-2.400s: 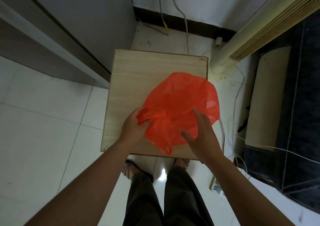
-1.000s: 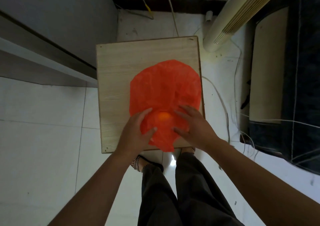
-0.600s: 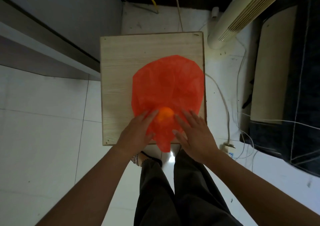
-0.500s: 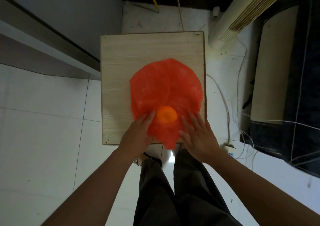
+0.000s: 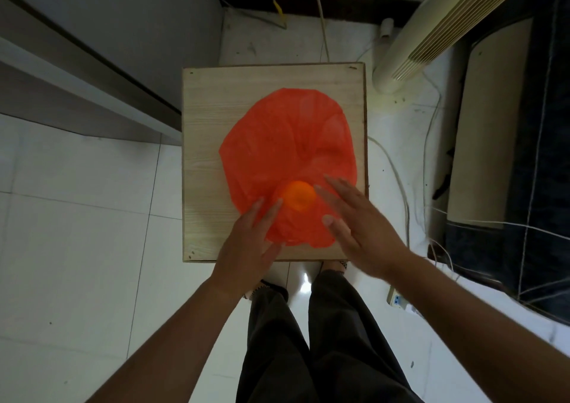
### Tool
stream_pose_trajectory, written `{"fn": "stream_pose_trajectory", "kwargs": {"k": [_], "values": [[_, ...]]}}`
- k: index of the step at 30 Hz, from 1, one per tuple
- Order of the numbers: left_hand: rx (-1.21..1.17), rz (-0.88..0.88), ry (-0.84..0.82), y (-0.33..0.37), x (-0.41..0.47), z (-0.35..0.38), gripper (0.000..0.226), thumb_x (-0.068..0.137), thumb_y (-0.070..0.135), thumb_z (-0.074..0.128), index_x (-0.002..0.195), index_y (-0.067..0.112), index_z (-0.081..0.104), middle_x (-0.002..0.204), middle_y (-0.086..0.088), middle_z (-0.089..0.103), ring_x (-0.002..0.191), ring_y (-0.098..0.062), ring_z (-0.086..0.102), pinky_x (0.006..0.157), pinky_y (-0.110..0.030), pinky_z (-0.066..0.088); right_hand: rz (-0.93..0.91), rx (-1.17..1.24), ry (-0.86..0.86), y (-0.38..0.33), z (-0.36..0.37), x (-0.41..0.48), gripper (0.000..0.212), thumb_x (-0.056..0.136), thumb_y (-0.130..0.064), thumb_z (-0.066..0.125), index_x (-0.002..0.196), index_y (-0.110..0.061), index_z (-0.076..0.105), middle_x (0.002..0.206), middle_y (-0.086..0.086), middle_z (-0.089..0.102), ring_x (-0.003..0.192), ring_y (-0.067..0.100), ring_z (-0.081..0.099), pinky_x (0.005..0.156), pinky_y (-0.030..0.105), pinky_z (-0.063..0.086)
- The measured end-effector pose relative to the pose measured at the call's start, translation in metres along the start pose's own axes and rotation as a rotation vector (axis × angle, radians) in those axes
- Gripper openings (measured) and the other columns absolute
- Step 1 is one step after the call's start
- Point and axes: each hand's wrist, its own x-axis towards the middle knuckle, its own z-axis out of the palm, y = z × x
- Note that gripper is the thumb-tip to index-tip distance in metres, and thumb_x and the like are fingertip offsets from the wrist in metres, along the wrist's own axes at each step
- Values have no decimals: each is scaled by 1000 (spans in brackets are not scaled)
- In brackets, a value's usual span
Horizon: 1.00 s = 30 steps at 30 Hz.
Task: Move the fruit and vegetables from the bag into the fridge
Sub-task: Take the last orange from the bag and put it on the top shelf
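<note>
White floor tiles surround a small wooden worktop (image 5: 203,143) on which a red plastic bag (image 5: 287,143) lies slumped, its mouth turned toward you. One orange fruit (image 5: 298,199) sits exposed at that mouth, near the worktop's front edge. Your left hand (image 5: 249,245) lies spread on the near-left of the bag, holding nothing; your right hand (image 5: 357,227) is spread just right of the fruit, fingers extended, gripping nothing. Risk: the round fruit is free to roll, so a nudge from either hand could send it off the front edge onto the floor. Thin film may also drag with your fingers, spilling any hidden contents. No fridge interior is visible.
</note>
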Motion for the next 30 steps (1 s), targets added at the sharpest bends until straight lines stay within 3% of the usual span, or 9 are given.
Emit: {"fn": "stream_pose_trajectory", "kwargs": {"k": [4,7,10,13,15,18,21,26,30], "values": [[93,64,-3,-3,-16,-1,59,89,40,49,142,39,24,155,-4,21,138,-23,28,101,-33,35,-86,11,8,-16,23,-11,58,92,-60,14,144,-34,20,156,-8,11,144,15,9,112,42,21],[99,-38,-94,-8,-20,-1,58,92,34,52,144,36,26,155,0,17,141,-19,20,103,-27,29,20,-184,10,-1,49,-11,58,92,-60,14,146,-38,6,157,-5,-7,144,23,-2,113,49,13],[87,-91,-200,-13,-16,-2,61,92,35,52,145,37,22,154,0,21,139,-20,23,107,-33,32,158,-232,-18,10,62,1,71,86,-68,17,144,-40,-14,155,-5,-21,143,25,-13,112,52,5],[53,-130,-254,-12,-7,-8,59,90,32,54,143,38,28,147,1,33,133,-21,33,103,-39,40,135,-221,-28,11,65,19,78,86,-64,30,140,-41,-20,156,-5,-17,144,25,-10,113,52,6],[131,-126,-171,-1,0,-16,49,89,33,54,136,36,41,139,3,42,126,-20,41,94,-36,44,104,-202,-24,13,64,28,83,87,-57,43,140,-41,-19,157,-4,-10,144,27,-3,113,53,13],[264,73,184,23,13,-36,38,86,36,56,123,25,54,126,-2,53,113,-21,52,80,-27,43,64,-178,-10,19,63,34,86,87,-48,53,140,-41,-15,158,-4,-2,144,27,4,113,53,20],[386,270,300,28,36,-47,54,82,38,60,131,22,45,139,-10,45,129,-30,40,98,-42,39,22,-178,0,25,59,34,88,85,-46,57,141,-40,-10,158,-3,4,144,27,9,112,52,22],[376,-73,-117,-11,62,-42,88,82,57,54,149,28,5,158,-6,-5,144,-33,2,114,-47,13,104,-198,-18,42,54,28,88,87,-49,54,145,-30,-9,158,0,4,144,25,6,114,51,15],[398,-167,-299,-32,40,-26,83,88,57,44,149,23,0,157,-8,-10,144,-34,0,116,-50,17,150,-194,-2,51,45,29,78,84,-48,58,146,-18,21,157,5,10,143,27,14,112,55,25]]}}
